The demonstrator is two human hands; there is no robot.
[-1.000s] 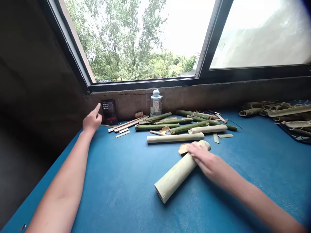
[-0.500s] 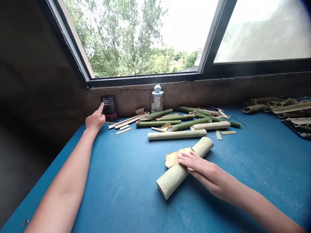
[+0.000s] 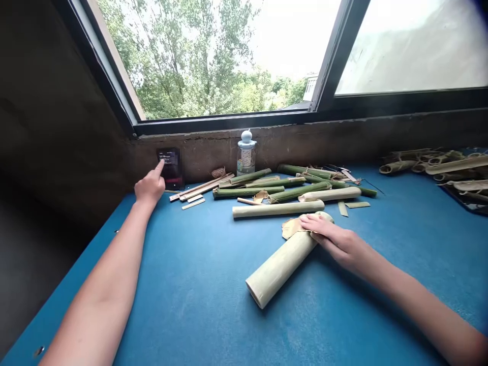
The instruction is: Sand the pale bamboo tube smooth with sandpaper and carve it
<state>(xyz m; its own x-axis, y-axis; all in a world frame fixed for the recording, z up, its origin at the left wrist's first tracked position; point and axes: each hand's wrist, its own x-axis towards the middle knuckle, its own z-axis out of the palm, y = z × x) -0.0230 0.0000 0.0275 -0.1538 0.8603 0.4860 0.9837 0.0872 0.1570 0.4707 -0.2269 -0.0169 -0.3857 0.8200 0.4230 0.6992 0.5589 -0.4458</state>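
My right hand (image 3: 326,231) presses a tan, ragged-edged piece of sandpaper (image 3: 291,228) onto the upper far end of a thick, pale bamboo tube (image 3: 280,267). The tube lies slantwise on the blue table, its hollow end towards me. Over at the far left, my left hand (image 3: 150,184) points with the index finger stretched out and the other fingers curled in. That fingertip is on the screen of a dark phone (image 3: 170,169) leaning against the wall, and the hand holds nothing.
Behind the tube lies a slimmer pale bamboo piece (image 3: 278,209). Several green bamboo lengths (image 3: 249,192) and strips are heaped past it, beside a lidded glass jar (image 3: 246,155). More split bamboo (image 3: 457,166) sits at the right on a dark tray (image 3: 463,202). A window stands above.
My right hand and the sandpaper have slid along the bamboo tube, away from me and to the right. The tube has stayed almost in place. My left hand still points at the phone.
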